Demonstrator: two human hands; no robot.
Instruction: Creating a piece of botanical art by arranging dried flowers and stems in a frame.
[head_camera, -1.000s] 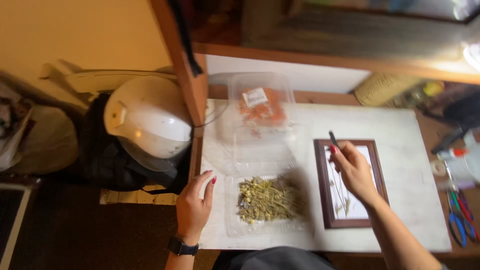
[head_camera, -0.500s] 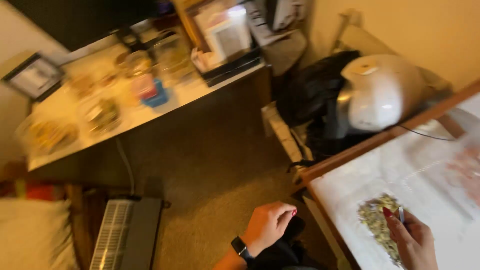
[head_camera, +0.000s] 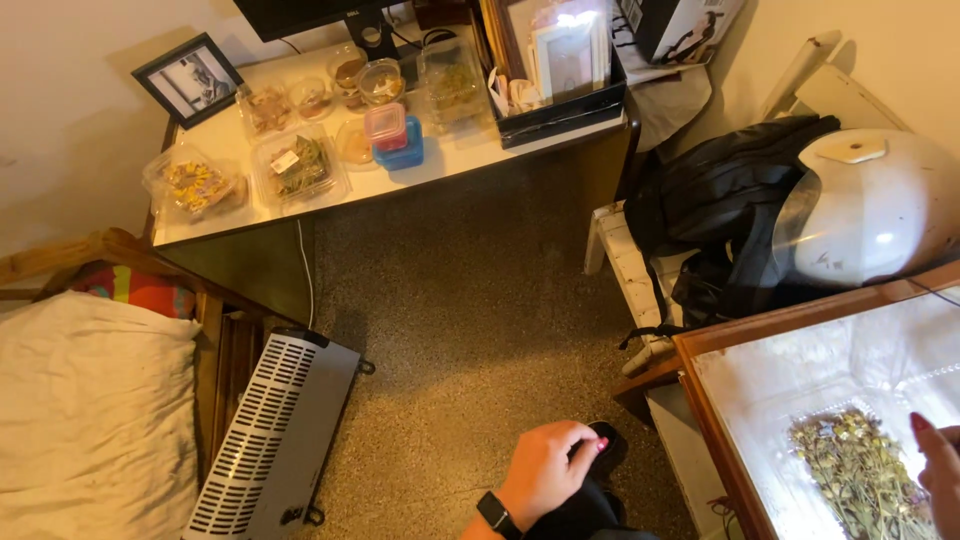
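Where the room begins on the left, a white pillow (head_camera: 90, 400) lies on a wooden bed, and a white slatted heater (head_camera: 275, 435) lies tilted on the speckled floor (head_camera: 460, 290) just beside it. Beyond them, a long tabletop (head_camera: 450, 155) against the wall carries a framed photo (head_camera: 188, 80), clear plastic tubs of dried flowers (head_camera: 300, 167) and a pink-lidded blue box (head_camera: 393, 138). Near the lower edge, the left hand (head_camera: 548, 472), a dark watch on its wrist, hangs over the floor with its grip curled loosely together, holding nothing that I can see. Further right, a black backpack (head_camera: 720, 215) and a white helmet (head_camera: 875, 205) rest on a white bench. At the far right, a wood-edged tabletop (head_camera: 740, 335) bears a clear tray of dried herbs (head_camera: 860, 475). The right hand (head_camera: 942, 470) rests at that tray's right side, mostly cut off; whether its grip is closed, I cannot tell.
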